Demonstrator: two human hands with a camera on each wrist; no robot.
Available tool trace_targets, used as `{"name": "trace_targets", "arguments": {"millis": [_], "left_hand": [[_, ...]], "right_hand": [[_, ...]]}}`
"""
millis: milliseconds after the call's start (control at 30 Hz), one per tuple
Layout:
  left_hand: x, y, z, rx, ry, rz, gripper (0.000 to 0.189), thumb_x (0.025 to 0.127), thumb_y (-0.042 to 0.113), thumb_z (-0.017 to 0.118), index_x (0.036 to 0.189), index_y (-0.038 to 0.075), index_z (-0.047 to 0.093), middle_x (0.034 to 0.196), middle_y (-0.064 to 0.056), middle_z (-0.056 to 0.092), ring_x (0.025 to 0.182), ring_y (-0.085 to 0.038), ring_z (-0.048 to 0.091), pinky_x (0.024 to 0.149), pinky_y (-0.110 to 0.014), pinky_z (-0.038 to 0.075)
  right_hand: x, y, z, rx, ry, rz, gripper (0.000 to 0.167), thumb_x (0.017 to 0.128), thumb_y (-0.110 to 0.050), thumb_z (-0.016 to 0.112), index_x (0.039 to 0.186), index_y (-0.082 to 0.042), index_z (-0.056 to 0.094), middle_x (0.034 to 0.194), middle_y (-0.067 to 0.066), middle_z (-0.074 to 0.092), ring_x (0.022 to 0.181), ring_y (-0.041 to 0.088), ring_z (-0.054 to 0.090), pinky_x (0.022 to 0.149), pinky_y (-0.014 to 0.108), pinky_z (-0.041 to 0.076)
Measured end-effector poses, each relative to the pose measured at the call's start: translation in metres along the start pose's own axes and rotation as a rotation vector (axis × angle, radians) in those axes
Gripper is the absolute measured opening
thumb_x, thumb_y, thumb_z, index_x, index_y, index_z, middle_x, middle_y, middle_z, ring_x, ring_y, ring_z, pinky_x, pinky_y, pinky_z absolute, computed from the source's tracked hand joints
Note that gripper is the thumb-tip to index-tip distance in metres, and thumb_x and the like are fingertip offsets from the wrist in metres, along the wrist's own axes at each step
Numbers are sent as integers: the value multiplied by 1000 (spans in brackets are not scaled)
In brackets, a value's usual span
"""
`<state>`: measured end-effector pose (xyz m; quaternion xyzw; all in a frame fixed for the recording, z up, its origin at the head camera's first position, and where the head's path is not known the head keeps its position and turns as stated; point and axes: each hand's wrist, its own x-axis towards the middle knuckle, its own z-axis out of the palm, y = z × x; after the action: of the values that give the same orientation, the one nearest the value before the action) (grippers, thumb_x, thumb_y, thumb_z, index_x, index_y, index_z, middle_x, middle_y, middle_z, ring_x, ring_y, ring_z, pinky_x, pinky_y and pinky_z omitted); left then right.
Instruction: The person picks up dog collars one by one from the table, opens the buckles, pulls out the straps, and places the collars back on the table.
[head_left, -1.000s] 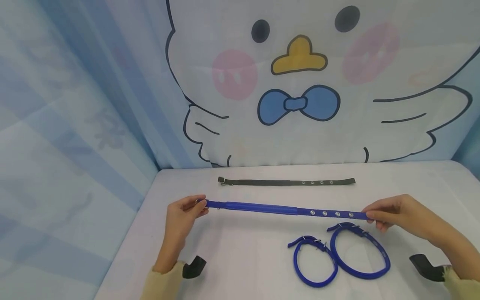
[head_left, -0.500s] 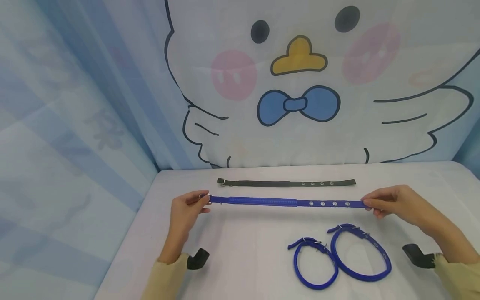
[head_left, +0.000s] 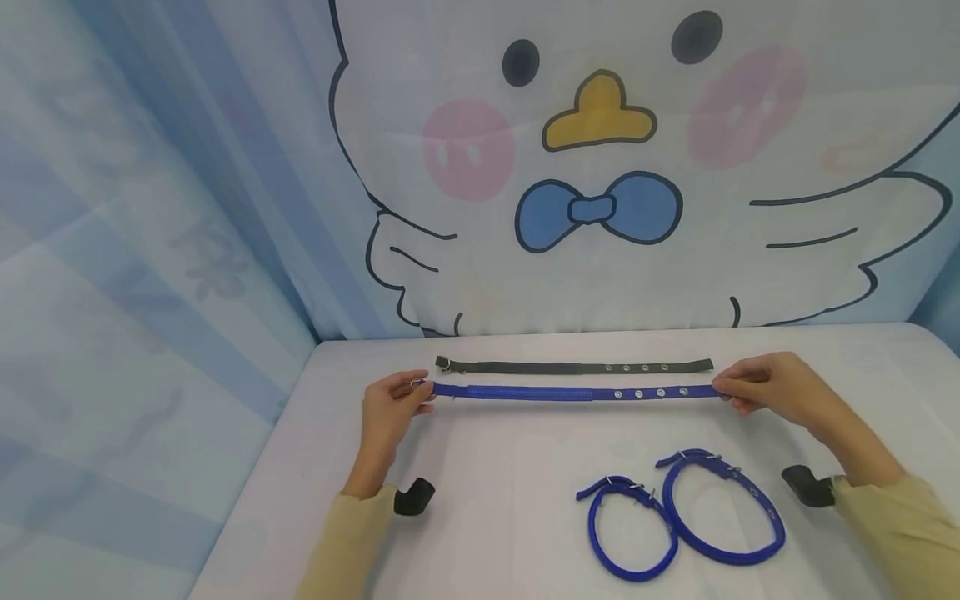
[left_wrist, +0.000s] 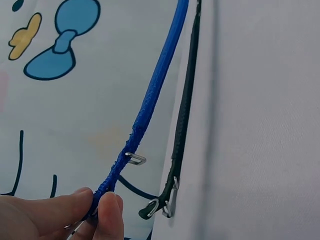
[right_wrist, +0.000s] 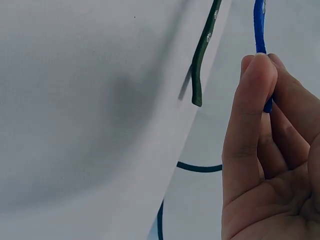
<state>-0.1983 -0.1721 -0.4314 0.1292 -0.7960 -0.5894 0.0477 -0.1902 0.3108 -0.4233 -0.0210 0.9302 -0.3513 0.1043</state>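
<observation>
A blue collar point(head_left: 528, 392) with metal eyelets is stretched out level above the table, just in front of a dark green collar point(head_left: 525, 367). My left hand point(head_left: 392, 410) pinches its buckle end between thumb and fingers. My right hand point(head_left: 772, 387) pinches the eyelet end. In the left wrist view a metal loop hangs from the blue collar point(left_wrist: 152, 100) beyond the fingertips. The green collar lies straight along the back of the table, its buckle to the left. In the right wrist view the blue collar's tip point(right_wrist: 268, 106) pokes out below the thumb and fingers.
Two buckled blue collars, a smaller ring point(head_left: 595, 533) and a larger ring point(head_left: 670, 517), lie side by side at the table's front right. Behind the white table point(head_left: 480, 517) hangs a curtain point(head_left: 480, 275) with a cartoon print.
Both hands have moved toward the back of the table with the blue collar, bringing it nearer the green one. The hands have also come slightly closer together.
</observation>
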Motion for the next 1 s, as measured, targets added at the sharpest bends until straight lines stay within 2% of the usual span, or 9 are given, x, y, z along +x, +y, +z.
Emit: {"name": "trace_targets", "arguments": {"millis": [200,333,500,667,867,1000], "left_hand": [[10,-3,6,9,0,3,27,92,7,70,118,1,70,108,-19,73,87,-22,74,72,-25,61],[14,-3,8,-19,-8,15,25,91,4,71,116,-2,70,106,-22,72,85,-22,74,72,-26,61],[20,-8,12,-44,-22,-13,25,89,2,72,113,-4,70,102,-21,72,80,-19,73,71,-26,61],[25,-14,16,-10,-26,-41,26,87,5,75,112,-3,71,99,-19,72,74,-16,73,70,-25,61],[28,-23,15,63,-10,-47,25,85,8,78,108,1,73,94,-15,73,67,-13,71,66,-21,59],[30,-28,15,51,-14,-50,25,85,9,78,109,1,73,94,-15,73,65,-11,70,65,-21,59]], "right_hand": [[10,0,5,6,-10,-6,35,94,-19,69,114,10,67,85,4,71,72,14,63,63,21,54],[15,-1,7,-9,-4,12,36,94,-20,69,112,10,68,81,2,71,70,14,63,62,23,52],[20,0,9,-34,1,23,33,93,-18,69,108,12,68,78,2,71,67,14,64,60,26,53],[26,3,9,-62,-3,43,28,92,-15,70,104,11,69,75,2,70,65,13,65,58,27,53],[33,5,13,-73,-26,99,27,91,-14,71,101,11,67,76,7,70,63,11,66,60,27,54],[37,5,17,-75,-34,112,24,92,-11,69,101,11,66,77,8,68,63,10,64,61,27,55]]}}
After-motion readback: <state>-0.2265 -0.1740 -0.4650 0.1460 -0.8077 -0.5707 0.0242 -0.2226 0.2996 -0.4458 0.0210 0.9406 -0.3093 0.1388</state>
